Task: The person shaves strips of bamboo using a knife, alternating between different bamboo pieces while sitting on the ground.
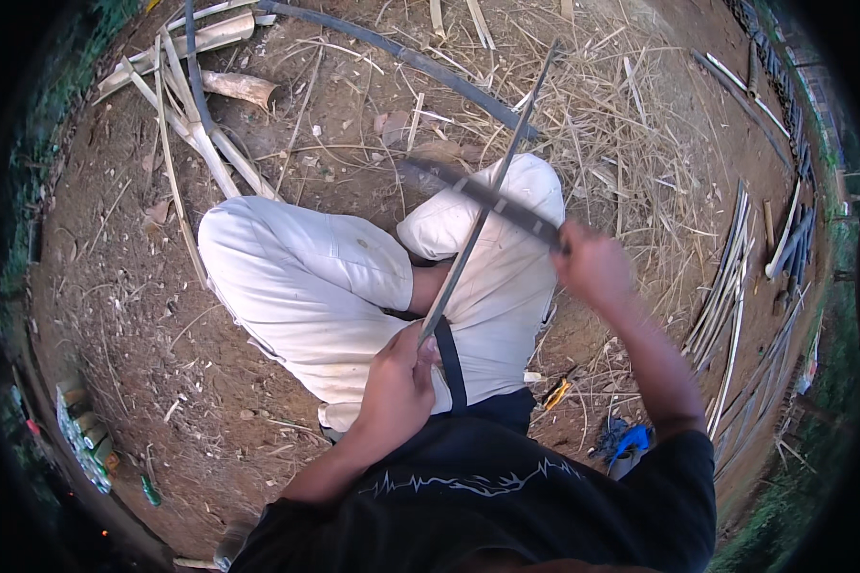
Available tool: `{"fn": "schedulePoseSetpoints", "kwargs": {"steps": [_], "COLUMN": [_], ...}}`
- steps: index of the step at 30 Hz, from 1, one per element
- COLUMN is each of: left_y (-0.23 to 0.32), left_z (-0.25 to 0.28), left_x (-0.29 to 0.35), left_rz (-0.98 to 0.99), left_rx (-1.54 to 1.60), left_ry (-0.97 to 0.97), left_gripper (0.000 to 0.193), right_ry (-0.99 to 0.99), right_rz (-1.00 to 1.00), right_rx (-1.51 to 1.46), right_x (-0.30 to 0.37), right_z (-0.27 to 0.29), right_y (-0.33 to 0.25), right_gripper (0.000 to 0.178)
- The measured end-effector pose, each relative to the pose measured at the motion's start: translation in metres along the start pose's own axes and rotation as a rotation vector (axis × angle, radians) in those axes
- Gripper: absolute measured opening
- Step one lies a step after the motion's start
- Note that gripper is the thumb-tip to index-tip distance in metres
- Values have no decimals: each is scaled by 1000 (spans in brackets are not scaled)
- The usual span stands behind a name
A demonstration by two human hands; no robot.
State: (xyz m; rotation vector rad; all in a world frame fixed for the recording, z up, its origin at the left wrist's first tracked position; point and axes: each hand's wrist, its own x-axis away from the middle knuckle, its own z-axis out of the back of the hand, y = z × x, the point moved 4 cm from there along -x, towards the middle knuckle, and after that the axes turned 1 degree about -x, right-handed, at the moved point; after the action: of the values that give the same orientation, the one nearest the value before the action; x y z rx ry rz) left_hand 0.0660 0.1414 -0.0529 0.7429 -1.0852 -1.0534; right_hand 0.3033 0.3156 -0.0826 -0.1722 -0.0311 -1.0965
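Observation:
My left hand (397,387) is closed around the near end of a long, narrow bamboo strip (461,256), which slants away over my lap to the far right. In my right hand (597,269) is the handle of a large knife (521,215) with a broad dark blade, slightly smeared by motion. The blade lies crosswise over the middle of the strip, above my right knee. Whether its edge touches the strip I cannot tell. Beneath both are my crossed legs in pale trousers (296,263), with a dark strap (452,363) hanging at the waist.
Split bamboo pieces (222,172) and a bamboo tube (239,89) lie far left. A long dark strip (401,53) crosses the ground ahead. Shavings (631,124) cover the far right. Bundled strips (726,277) lie right; a yellow tool (556,393) and blue item (631,441) sit near my right hip.

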Motion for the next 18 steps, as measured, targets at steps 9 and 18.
{"fn": "schedulePoseSetpoints", "kwargs": {"steps": [9, 18], "left_y": [-1, -10], "left_z": [11, 25], "left_x": [14, 23], "left_rz": [3, 87], "left_rx": [-94, -101], "left_ry": [30, -31], "left_gripper": [14, 14], "right_ry": [-70, -134], "right_rz": [280, 351], "right_rx": [53, -39], "right_x": [-14, -22], "right_z": [12, -4], "right_y": [-23, -27], "right_gripper": [21, 23]}}
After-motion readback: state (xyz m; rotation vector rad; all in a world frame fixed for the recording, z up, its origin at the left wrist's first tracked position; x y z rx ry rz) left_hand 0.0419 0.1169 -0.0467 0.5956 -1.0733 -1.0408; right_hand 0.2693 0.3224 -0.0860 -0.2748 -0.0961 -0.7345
